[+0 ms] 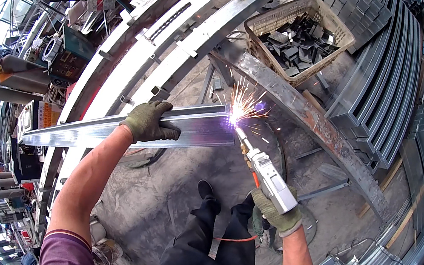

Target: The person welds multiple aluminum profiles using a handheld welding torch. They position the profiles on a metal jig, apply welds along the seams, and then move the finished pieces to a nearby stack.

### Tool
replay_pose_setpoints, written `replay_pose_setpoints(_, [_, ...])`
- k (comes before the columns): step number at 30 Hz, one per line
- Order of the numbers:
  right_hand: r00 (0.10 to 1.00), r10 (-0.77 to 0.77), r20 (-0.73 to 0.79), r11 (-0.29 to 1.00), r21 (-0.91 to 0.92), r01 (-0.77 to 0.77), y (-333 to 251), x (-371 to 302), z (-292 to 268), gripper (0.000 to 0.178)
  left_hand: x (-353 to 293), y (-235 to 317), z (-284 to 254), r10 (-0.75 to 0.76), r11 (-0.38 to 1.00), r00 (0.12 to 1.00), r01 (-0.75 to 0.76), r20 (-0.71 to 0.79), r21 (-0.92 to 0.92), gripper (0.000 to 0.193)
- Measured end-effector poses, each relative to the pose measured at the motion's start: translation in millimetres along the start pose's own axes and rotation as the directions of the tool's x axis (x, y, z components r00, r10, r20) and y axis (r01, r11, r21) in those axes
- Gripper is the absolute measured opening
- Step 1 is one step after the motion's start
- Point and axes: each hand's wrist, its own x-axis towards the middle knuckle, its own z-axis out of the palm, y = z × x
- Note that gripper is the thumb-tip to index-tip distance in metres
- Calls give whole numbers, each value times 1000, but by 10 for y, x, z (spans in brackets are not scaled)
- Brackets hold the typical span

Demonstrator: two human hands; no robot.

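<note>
A long, shiny metal channel (pixel 189 134) slants across the middle, its right end amid bright sparks (pixel 243 103) and a violet-white glow. My left hand (pixel 150 122), in an olive-green work glove, grips the channel from above, fingers over its upper edge and thumb stretched along its face. In my right hand (pixel 279 215), also gloved, is a white handheld welding gun (pixel 273 181) with a metal nozzle. The nozzle tip points up-left at the channel's end, where the glare hides the exact contact. An orange hose (pixel 255 179) runs along the gun's underside.
Behind the sparks, a rusty steel beam (pixel 308 117) on legs crosses diagonally. A cream plastic crate (pixel 256 45) holds dark metal offcuts. Stacked steel profiles (pixel 379 92) fill the right. Long metal rails (pixel 124 57) stretch along the left. An orange hose (pixel 236 240) passes by my legs.
</note>
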Motion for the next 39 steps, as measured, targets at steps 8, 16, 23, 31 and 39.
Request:
replay_pose_setpoints(8, [999, 27, 40, 999, 44, -29, 67, -35, -19, 22, 1, -8, -12, 9, 1000, 1000, -9, 10, 8, 116])
replay_pose_setpoints(16, [999, 13, 48, 998, 66, -17, 111, -64, -18, 24, 1, -26, 8, 18, 1000, 1000, -18, -10, 17, 117])
replay_pose_setpoints(23, [990, 128, 66, 984, 118, -135, 46, -72, -23, 20, -4, -4, 3, 13, 1000, 1000, -12, -19, 27, 116])
replay_pose_setpoints(31, [996, 63, 56, 996, 57, -66, 133, -113, -14, 17, -5, 0, -8, 19, 1000, 999, -18, -26, 9, 112])
replay_pose_setpoints(39, [995, 94, 38, 993, 69, -97, 65, -106, -22, 16, -17, 66, -40, -16, 1000, 1000, 16, 2, 9, 112])
